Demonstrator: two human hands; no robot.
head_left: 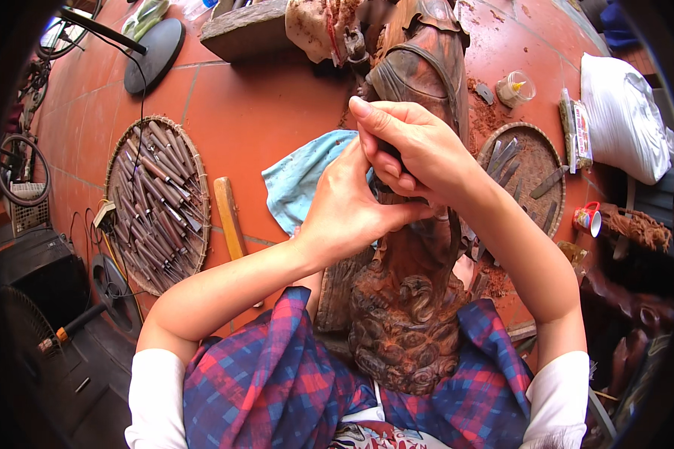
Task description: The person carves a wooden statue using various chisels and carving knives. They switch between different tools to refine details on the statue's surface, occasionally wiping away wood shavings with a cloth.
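A dark reddish-brown carved wooden statue point(419, 75) lies lengthwise away from me, its curled, swirling end point(404, 333) between my legs. Over its middle, my two hands meet. My right hand point(419, 146) is closed, its fingers curled in and the thumb on top; something dark shows inside the grip, too hidden to name. Just below and left of it, my left hand point(344, 206) curves with its thumb reaching right under the right fist. Its fingertips and whatever they hold are hidden. A light blue cloth point(296, 183) lies left of the statue.
On the left, a round woven basket point(109, 183) holds many wood-handled carving tools point(161, 202), beside a wooden mallet point(230, 217). A second basket point(553, 142) with metal blades lies right, near a jar point(515, 88), a red cup point(588, 218) and a white sack point(625, 116). Wood shavings litter the tiles.
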